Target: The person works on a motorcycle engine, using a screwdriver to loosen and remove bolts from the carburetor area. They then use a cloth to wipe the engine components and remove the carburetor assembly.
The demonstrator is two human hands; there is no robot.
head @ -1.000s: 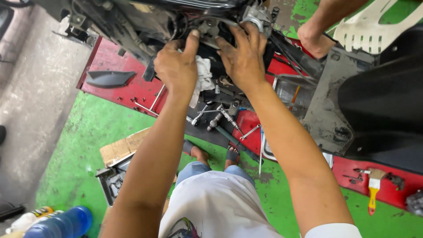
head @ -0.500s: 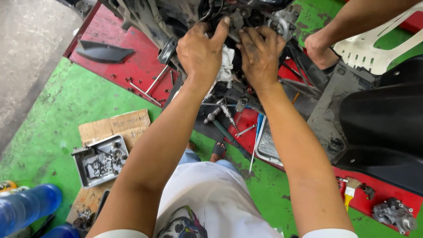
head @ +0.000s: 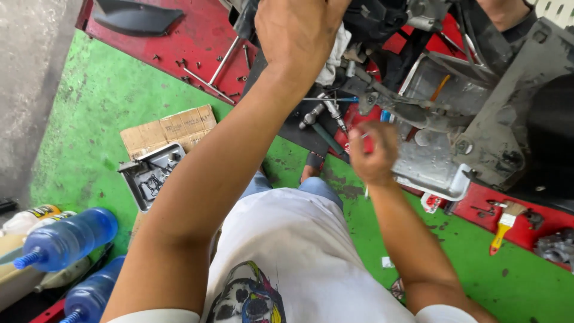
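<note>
Small thin metal part (head: 363,136), perhaps a screw, pinched above the red floor, beside grey engine casing (head: 430,161).

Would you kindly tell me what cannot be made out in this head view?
- Left hand: its fingers reach into the dark machine parts; what they touch is hidden.
- Right hand: closed on something thin, too small and blurred to name.
- Grey tray by the cardboard: contents too small to identify.
- Another person's hand: cut off by the top edge.
</note>
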